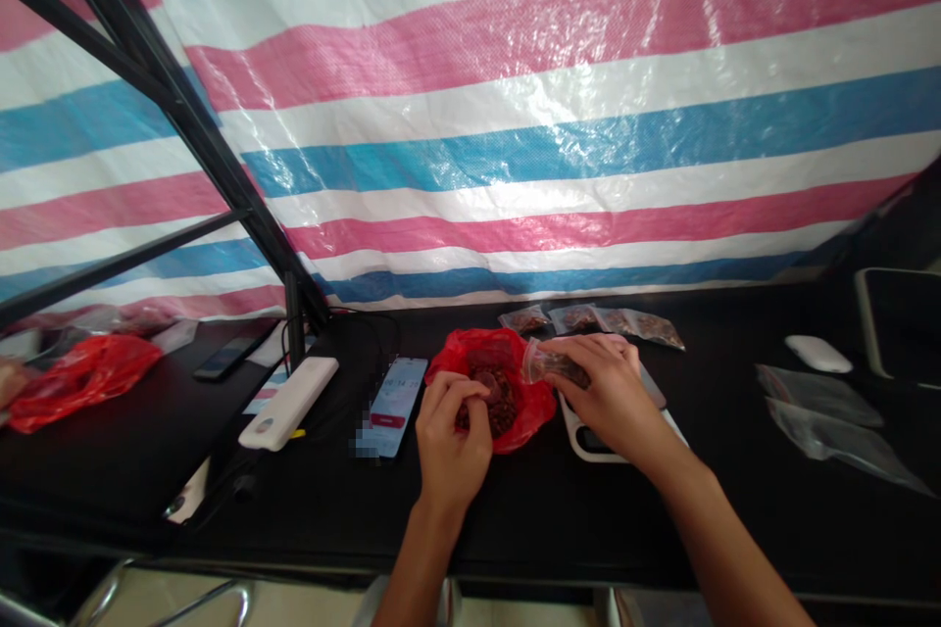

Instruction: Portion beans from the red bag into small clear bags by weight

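Observation:
A red plastic bag (479, 355) lies open on the black table, holding a heap of dark brown dried pieces (504, 406). My left hand (451, 433) rests at the bag's near edge, fingers pinched on one of the dark pieces. My right hand (607, 386) hovers over a white scale (582, 437) to the right of the bag and grips a small clear pouch (542, 362), partly filled with dark pieces, its mouth turned toward the red bag.
Three filled clear pouches (588, 319) lie behind the bag. A phone (392, 394) and a white power bank (288, 402) sit left; another red bag (80, 374) far left. Empty clear pouches (823, 408) and a white mouse (817, 353) lie right. A striped tarp hangs behind.

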Demonstrator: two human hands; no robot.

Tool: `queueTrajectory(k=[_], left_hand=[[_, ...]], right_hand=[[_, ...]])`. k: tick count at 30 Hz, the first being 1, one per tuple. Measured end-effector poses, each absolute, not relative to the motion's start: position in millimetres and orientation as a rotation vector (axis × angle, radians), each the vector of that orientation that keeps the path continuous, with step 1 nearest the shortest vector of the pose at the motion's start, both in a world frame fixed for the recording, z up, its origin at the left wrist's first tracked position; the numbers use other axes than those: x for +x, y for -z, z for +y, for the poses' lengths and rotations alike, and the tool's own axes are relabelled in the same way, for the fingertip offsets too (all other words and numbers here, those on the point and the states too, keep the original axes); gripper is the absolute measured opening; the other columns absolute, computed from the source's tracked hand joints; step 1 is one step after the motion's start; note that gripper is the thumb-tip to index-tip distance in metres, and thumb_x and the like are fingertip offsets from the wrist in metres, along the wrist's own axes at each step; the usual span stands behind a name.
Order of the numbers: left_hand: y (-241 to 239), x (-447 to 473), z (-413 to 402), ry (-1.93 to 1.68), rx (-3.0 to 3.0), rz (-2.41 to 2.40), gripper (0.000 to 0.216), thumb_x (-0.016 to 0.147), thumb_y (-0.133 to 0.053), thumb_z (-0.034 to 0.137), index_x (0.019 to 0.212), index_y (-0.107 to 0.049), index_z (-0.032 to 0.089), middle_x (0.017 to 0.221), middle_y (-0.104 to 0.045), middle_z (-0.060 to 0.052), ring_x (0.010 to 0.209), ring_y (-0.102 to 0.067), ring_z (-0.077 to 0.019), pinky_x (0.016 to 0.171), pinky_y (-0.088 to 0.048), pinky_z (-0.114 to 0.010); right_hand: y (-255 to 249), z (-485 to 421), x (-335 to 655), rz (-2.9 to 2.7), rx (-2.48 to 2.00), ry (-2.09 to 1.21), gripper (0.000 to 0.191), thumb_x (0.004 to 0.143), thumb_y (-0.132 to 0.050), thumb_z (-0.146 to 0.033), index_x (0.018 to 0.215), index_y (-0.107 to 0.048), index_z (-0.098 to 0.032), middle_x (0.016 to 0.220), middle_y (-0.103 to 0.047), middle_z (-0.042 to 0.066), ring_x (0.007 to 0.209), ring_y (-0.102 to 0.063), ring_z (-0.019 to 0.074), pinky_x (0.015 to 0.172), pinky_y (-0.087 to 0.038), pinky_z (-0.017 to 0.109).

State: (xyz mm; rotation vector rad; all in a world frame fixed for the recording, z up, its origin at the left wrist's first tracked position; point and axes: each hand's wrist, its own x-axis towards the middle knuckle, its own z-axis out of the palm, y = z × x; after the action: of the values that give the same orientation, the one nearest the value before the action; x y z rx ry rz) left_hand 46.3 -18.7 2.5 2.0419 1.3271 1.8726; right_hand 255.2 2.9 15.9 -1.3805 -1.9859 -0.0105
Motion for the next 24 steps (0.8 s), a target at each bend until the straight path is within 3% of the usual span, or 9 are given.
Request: queueTrajectory(k=[10, 17, 24], left_hand=[[-2, 47, -19, -1.862, 2.034, 1.34, 0.024, 0.092, -0.052, 0.007, 0.08, -0.068, 0.021, 0.079, -0.064, -0.001, 0.077, -0.064, -0.0151, 0.072, -0.052, -0.027], [-2, 44, -18, -1.856, 2.017, 1.332, 0.024, 0.092, -0.052, 0.006, 0.079, -0.067, 0.02, 0.08, -0.063, -0.001, 0.078, -0.064, -0.0142, 0.073, -0.052, -0.026], [-1, 41, -19, -1.859, 1.998, 1.362, 0.024, 0.091, -0.053, 0.007, 0.078, -0.067, 0.02, 0.079, -0.064, -0.001, 0.077, -0.064, -0.0151, 0.074, -0.053, -0.027]], right_hand=[[-16, -6, 232, -2.087, -1.361, 0.107, 0.027, 0.098, -0.056, -0.018, 0.117, -0.071, -0.031, 0.116, -0.075, 0.004, 0.112, -0.06, 0.0285, 0.09, -0.034, 0.044], [-11, -3, 232, -2.098, -1.436, 0.099, 0.034, 0.095, -0.058, -0.017, 0.125, -0.069, -0.029, 0.118, -0.074, 0.007, 0.112, -0.06, 0.0306, 0.088, -0.036, 0.045], [-11, -1, 231, -2.029, -1.406, 0.06, 0.028, 0.094, -0.062, -0.021, 0.119, -0.071, -0.03, 0.112, -0.076, 0.006, 0.11, -0.063, 0.0303, 0.09, -0.037, 0.045]])
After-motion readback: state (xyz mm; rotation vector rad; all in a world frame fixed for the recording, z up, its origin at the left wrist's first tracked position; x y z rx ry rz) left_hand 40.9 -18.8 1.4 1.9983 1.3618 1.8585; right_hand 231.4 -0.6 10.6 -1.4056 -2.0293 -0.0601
